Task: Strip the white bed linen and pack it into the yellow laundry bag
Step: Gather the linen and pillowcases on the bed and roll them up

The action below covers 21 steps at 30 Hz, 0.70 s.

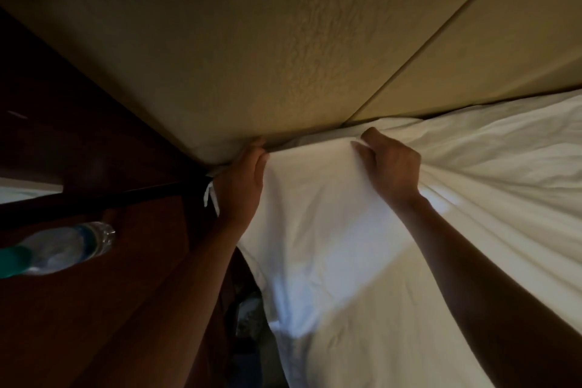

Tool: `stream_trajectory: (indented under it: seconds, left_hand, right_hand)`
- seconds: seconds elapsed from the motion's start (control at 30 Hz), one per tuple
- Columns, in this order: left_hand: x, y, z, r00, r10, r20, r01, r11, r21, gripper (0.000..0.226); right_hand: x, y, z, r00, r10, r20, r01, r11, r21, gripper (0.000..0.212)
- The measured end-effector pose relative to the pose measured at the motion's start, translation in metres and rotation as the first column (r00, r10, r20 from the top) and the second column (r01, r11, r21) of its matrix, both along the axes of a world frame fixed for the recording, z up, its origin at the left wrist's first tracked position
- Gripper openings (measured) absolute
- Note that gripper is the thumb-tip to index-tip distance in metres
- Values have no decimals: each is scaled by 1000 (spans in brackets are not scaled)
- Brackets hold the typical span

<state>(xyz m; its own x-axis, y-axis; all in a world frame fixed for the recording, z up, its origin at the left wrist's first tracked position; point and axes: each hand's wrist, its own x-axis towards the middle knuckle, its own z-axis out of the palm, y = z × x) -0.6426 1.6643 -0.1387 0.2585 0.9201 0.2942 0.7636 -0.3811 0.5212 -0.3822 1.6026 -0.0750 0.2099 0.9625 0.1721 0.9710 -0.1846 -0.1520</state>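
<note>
White bed sheet (330, 230) covers the bed on the right, against the padded headboard (252, 57). Left hand (242, 179) grips its far-left corner; right hand (390, 167) pinches a fold nearby. Plastic bottle (59, 249) lies left.

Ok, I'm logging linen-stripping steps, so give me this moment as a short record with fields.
Left hand: left hand grips the corner of the white cotton bed sheet beside the padded beige headboard
Right hand: right hand bunches the sheet's top edge
Sheet state: partly lifted, wrinkled
Nearby: clear plastic water bottle on dark wooden nightstand
Laundry bag: not in view
</note>
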Motion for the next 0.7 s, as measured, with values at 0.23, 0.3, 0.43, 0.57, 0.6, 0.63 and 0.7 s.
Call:
stream_trajectory:
  seconds: [0.23, 0.3, 0.43, 0.57, 0.6, 0.63, 0.7]
  left_hand:
    - [-22, -18, -31, 998, -45, -47, 40, 995, -97, 65]
    - [-31, -26, -47, 990, -134, -40, 123, 971, -203, 71]
    - [-27, -26, -55, 966, -256, 45, 259, 937, -234, 74]
    - [-15, -20, -48, 983, -177, 52, 183, 974, -134, 47]
    - [-13, -18, -46, 984, -164, 65, 171, 979, -113, 43]
    - [-12, -16, -44, 986, -149, 77, 156, 983, -94, 42]
    - [-8, -12, -42, 991, -113, 67, 117, 991, -67, 38]
  right_hand:
    - [-8, -15, -27, 990, 94, -104, -122, 942, -313, 48]
    - [-15, -30, -34, 989, 131, -66, -144, 947, -287, 45]
    - [-15, -33, -41, 987, 142, -70, -148, 984, -100, 41]
    - [-9, -14, -37, 996, 91, 12, -91, 996, 4, 39]
    - [-10, -9, -35, 997, 75, 14, -76, 997, 14, 37]
    - [-11, -6, -33, 998, 69, 8, -69, 997, 25, 36]
    - [-13, -3, -29, 998, 67, -22, -66, 997, 46, 30]
